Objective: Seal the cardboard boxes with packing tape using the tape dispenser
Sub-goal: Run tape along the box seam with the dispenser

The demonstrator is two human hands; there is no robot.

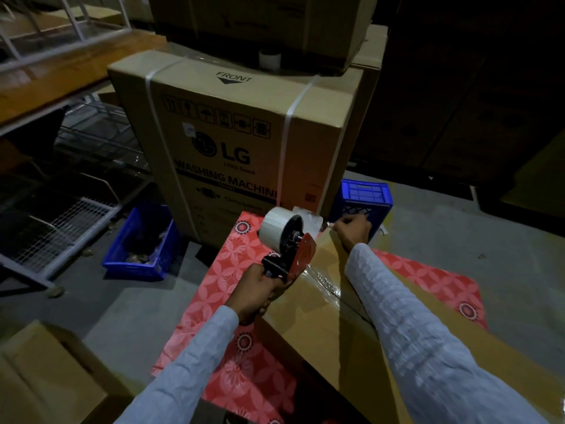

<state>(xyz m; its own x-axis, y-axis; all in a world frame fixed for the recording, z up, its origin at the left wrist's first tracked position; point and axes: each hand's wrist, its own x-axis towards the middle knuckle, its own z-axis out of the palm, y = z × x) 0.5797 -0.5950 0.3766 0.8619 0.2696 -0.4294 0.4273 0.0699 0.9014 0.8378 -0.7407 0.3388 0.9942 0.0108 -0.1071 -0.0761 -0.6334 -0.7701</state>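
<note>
Gripping the black handle of the tape dispenser (289,249), the left hand (255,293) has its fingers wrapped tight around it, holding the tool tilted above the near cardboard box (360,325). The roll of tape (275,226) sits at the dispenser's far end, and the red plate faces the box's top edge. The right hand (351,231) reaches to the far corner of the box, fingertips pinched on the loose end of the tape. A shiny strip of tape (327,284) lies along the top seam. The box rests on a red patterned sheet (232,270) spread over the floor. Behind stand a large washing machine carton (244,142) and two blue crates (140,243)
</note>
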